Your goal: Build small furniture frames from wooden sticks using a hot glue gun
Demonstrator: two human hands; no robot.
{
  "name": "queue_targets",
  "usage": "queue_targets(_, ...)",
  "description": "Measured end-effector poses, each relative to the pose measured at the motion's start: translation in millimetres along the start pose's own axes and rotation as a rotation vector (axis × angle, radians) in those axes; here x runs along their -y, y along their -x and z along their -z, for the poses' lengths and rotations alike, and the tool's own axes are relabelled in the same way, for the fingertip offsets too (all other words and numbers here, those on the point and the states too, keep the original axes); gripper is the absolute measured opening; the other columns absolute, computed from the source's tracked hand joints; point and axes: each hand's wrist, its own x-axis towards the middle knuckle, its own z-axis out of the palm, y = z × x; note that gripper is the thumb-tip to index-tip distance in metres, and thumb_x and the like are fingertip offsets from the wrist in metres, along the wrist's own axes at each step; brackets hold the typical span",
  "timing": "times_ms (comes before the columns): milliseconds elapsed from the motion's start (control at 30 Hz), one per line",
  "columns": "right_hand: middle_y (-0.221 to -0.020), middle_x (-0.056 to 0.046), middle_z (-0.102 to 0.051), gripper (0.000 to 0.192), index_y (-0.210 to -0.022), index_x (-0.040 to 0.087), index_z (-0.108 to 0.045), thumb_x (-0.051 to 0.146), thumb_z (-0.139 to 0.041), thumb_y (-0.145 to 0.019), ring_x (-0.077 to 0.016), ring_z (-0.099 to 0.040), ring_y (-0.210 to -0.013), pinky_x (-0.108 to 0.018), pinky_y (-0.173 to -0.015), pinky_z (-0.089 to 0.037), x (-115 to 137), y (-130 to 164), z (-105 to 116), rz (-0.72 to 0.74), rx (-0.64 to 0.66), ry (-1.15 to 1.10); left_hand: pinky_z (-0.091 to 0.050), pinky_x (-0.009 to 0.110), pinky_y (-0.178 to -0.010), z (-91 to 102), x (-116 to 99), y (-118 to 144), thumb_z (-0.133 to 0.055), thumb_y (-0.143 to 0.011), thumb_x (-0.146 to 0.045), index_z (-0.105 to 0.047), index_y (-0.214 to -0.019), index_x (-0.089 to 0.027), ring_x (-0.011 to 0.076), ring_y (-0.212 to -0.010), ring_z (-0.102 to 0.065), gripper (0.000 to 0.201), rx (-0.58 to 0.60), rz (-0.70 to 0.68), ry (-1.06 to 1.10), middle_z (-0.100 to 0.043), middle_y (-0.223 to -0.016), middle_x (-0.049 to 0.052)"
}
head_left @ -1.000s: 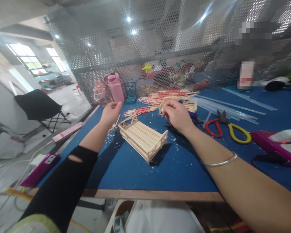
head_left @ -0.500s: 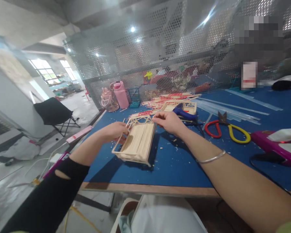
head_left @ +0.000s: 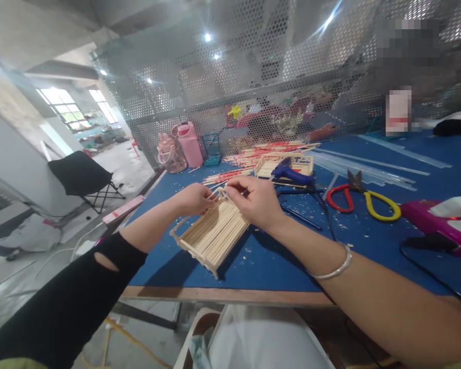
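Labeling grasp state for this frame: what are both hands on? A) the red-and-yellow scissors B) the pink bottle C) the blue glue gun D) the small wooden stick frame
D: the left hand and right hand both grip the far end of the stick frame over the blue table; the scissors, bottle and glue gun lie untouched.

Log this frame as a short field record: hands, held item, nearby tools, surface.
left hand: grips far end of stick frame
right hand: pinches same end, beside the left
stick frame: wooden, lifted and tilted over the table edge
surface: blue table, strewn with wood bits
nearby: scissors, blue glue gun, second frame, loose sticks
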Motion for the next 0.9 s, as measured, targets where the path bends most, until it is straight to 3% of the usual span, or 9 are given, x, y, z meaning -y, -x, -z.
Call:
queue_targets(133,-0.071,-0.001,-0.063,0.01,-0.075,0.017,-0.061,0.024,-0.055,-0.08,-0.0117,-0.055,-0.062,-0.025,-0.061,-0.044,-10.0,-9.2,12.4,0.026,-0.276,-0.036,-0.043,0.022,-0.055,11.8,-10.1,-0.1,-0.06,-0.066,-0.027,-0.065,-0.062,-0.018,0.0129,-0.057,-0.054,0.01,0.068,-0.072,-0.123,-0.057,-0.057,-0.002)
queue_targets(233,-0.062,0.003,-0.057,0.01,-0.069,0.019,-0.054,0.02,-0.055,-0.079,-0.01,-0.052,-0.054,-0.025,-0.055,-0.043,-26.6,-20.7,22.5,-0.237,-0.335,-0.161,-0.043,0.022,-0.058,30.9,-10.5,2.9,-0.066,-0.063,-0.029,-0.066,-0.063,-0.018,0.0136,-0.059,-0.056,0.011,0.178,-0.061,-0.188,-0.06,-0.057,-0.002)
queue_targets(367,-0.054,0.0,-0.062,0.021,-0.058,0.018,-0.051,0.016,-0.055,-0.079,-0.0126,-0.057,-0.046,-0.026,-0.045,-0.044,-29.2,-16.6,23.9,-0.82,0.246,-0.473,-0.046,0.023,-0.071,65.7,9.7,16.9,-0.07,-0.063,-0.026,-0.073,-0.078,-0.018,0.0141,-0.072,-0.061,0.017,0.295,0.048,-0.031,-0.068,-0.068,-0.002)
queue_targets(467,-0.061,-0.007,-0.07,0.023,-0.054,0.016,-0.055,0.022,-0.071,-0.069,-0.0219,-0.068,-0.056,-0.032,-0.048,-0.05,-12.2,2.1,8.9,-0.934,0.83,-0.774,-0.045,0.026,-0.078,85.4,27.8,29.2,-0.065,-0.067,-0.018,-0.073,-0.086,-0.014,0.013,-0.077,-0.061,0.02,0.292,0.135,0.092,-0.07,-0.07,-0.001)
queue_targets(533,-0.065,-0.006,-0.072,0.027,-0.052,0.016,-0.054,0.025,-0.075,-0.066,-0.0205,-0.07,-0.062,-0.03,-0.053,-0.051,-2.9,11.8,-5.9,-0.943,0.992,-0.926,-0.046,0.027,-0.078,89.2,34.5,33.5,-0.067,-0.065,-0.014,-0.072,-0.085,-0.011,0.0126,-0.075,-0.061,0.02,0.279,0.179,0.167,-0.07,-0.068,-0.001)
queue_targets(600,-0.068,-0.004,-0.072,0.026,-0.053,0.016,-0.054,0.019,-0.07,-0.073,-0.0165,-0.07,-0.067,-0.029,-0.059,-0.052,-2.1,14.0,-19.3,-1.009,0.908,-1.005,-0.046,0.027,-0.076,84.9,36.2,33.2,-0.07,-0.061,-0.011,-0.072,-0.082,-0.009,0.0125,-0.071,-0.061,0.021,0.268,0.194,0.24,-0.07,-0.066,0.0)
queue_targets(700,-0.067,-0.002,-0.071,0.032,-0.053,0.017,-0.054,0.005,-0.054,-0.083,-0.0115,-0.069,-0.071,-0.028,-0.066,-0.052,-16.2,5.2,-28.4,-1.142,0.569,-0.988,-0.047,0.027,-0.071,68.7,32.7,25.7,-0.074,-0.056,-0.011,-0.073,-0.075,-0.01,0.0131,-0.066,-0.06,0.019,0.223,0.173,0.318,-0.07,-0.066,0.003)
queue_targets(800,-0.065,-0.003,-0.068,0.037,-0.052,0.018,-0.051,-0.002,-0.047,-0.083,-0.009,-0.066,-0.066,-0.025,-0.065,-0.051,-34.5,-6.5,-21.5,-1.146,0.275,-0.887,-0.048,0.026,-0.065,48.7,24.5,16.3,-0.078,-0.049,-0.015,-0.073,-0.064,-0.015,0.0151,-0.063,-0.061,0.016,0.211,0.137,0.325,-0.069,-0.066,0.004)
queue_targets(900,-0.066,-0.003,-0.066,0.032,-0.057,0.018,-0.05,0.0,-0.046,-0.084,-0.0088,-0.063,-0.06,-0.023,-0.059,-0.05,-44.8,-14.7,-4.4,-1.09,0.187,-0.849,-0.047,0.026,-0.058,27.4,9.5,9.4,-0.077,-0.047,-0.019,-0.07,-0.055,-0.018,0.0148,-0.056,-0.057,0.01,0.185,0.094,0.26,-0.065,-0.057,0.002)
